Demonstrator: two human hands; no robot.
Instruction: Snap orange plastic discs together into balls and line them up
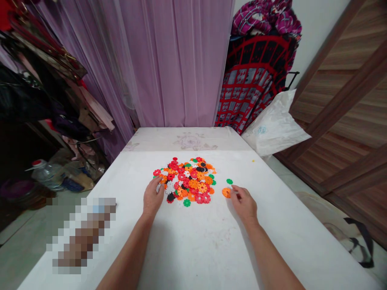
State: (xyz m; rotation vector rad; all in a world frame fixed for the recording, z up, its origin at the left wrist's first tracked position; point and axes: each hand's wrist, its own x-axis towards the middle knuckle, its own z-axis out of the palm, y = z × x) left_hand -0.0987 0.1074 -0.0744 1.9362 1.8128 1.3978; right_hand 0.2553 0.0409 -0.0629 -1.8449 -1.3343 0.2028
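Note:
A heap of flower-shaped plastic discs in red, orange, green, black and white lies on the white table. My left hand rests at the heap's left edge, fingers loosely apart and touching the discs there. To the right of the heap, my right hand is closed, its thumb and fingertips at the edge of an orange notched disc. A green disc lies on the table just beyond those fingertips. Part of the orange disc is hidden by the fingers.
The table has a floral cloth at its far end. A blurred patch covers something at the left. A white plastic bag stands by the right edge, and purple curtains hang behind.

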